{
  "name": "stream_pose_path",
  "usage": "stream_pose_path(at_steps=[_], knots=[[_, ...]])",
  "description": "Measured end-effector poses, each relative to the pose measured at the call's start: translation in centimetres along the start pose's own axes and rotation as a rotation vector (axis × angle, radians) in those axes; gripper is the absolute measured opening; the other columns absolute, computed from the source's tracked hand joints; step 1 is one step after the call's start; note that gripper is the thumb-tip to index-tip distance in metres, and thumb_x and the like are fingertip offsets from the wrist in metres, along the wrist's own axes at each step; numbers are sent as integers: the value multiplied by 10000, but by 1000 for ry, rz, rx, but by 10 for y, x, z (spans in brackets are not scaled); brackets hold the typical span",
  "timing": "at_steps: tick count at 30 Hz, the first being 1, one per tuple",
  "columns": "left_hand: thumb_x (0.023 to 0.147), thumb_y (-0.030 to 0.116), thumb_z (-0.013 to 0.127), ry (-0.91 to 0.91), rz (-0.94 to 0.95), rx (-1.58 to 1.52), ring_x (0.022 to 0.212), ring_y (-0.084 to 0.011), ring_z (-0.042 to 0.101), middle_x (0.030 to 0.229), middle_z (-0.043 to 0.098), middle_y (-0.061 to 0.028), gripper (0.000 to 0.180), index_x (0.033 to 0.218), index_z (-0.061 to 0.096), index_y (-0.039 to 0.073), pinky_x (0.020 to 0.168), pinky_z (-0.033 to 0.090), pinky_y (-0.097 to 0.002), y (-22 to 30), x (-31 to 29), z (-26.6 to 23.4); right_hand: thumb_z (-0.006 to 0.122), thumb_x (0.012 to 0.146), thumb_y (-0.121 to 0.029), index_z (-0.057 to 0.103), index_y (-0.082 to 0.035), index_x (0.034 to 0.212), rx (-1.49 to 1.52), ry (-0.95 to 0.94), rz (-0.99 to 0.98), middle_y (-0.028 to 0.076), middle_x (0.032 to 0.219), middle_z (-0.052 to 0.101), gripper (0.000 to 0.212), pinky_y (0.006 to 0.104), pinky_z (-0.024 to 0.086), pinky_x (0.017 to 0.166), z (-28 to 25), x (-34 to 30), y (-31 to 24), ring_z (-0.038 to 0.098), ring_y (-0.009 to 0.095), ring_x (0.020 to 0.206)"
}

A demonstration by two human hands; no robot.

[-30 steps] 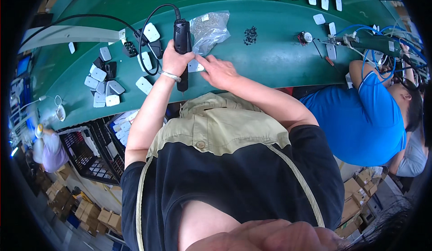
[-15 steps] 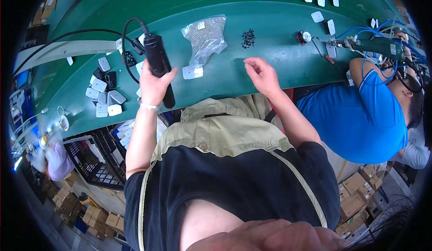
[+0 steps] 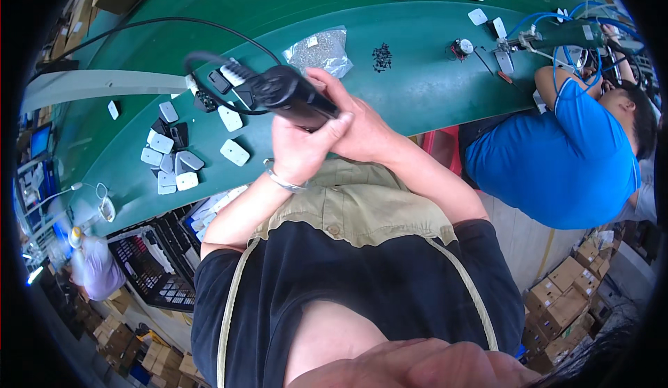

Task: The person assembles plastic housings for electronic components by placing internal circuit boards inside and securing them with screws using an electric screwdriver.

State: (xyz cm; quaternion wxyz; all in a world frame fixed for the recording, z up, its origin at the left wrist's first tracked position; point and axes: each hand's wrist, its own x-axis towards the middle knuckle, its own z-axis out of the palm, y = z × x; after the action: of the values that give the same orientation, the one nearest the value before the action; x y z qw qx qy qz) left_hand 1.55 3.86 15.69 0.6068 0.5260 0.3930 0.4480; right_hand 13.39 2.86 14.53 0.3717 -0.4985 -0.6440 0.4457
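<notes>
A black corded electric screwdriver (image 3: 298, 97) is raised in front of my body, over the bench's near edge. My left hand (image 3: 300, 148) is closed round its grip. From the other side my right hand (image 3: 367, 129) meets it, fingers curled against the body, so both hands are on the tool. Its lower end is hidden by the hands. Beyond it on the bench lies a clear plastic bag (image 3: 321, 49) of small metal parts. A small heap of black screws (image 3: 382, 58) sits to the bag's right. Pale rounded plates (image 3: 235, 152) lie left of my hands.
More plates, grey and white, are piled (image 3: 167, 144) at the left; several stand along the back right. The tool's black cable (image 3: 174, 19) arcs leftward. A co-worker in a blue shirt (image 3: 557, 158) sits at right near blue hoses. A black crate (image 3: 149, 263) stands below left.
The electric screwdriver has moved right and tilted, carried by my left hand. My right hand has come left from above the bench and closed onto it. The view has shifted slightly.
</notes>
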Motion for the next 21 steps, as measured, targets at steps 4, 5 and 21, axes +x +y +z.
stream_pose_path(at_steps=[4, 5, 21], knots=[[636, 180, 743, -61, -70, 36, 926, -177, 490, 1014, 480, -93, 491, 1004, 468, 6, 792, 418, -319, -12, -11, -1, 632, 646, -199, 242, -92, 1264, 11, 51, 31, 173, 918, 580, 739, 412, 461, 686, 2, -23, 4, 563, 375, 837], [635, 229, 738, -74, 35, 272, 993, -221, 444, 1078, 439, -120, 530, 1032, 465, 8, 838, 380, -345, -15, -13, -2, 630, 648, -202, 250, -88, 1258, 14, 61, 44, 174, 911, 582, 727, 416, 460, 684, 0, -28, 3, 560, 381, 836], [669, 267, 690, -380, 131, 465, 1036, -267, 422, 1102, 462, -126, 489, 1058, 516, 27, 900, 328, -353, -28, 20, 56, 698, 592, -86, 484, -21, 1074, 721, -338, 184, 19, 916, 542, 532, 243, 428, 723, -98, -43, 62, 508, 91, 811]])
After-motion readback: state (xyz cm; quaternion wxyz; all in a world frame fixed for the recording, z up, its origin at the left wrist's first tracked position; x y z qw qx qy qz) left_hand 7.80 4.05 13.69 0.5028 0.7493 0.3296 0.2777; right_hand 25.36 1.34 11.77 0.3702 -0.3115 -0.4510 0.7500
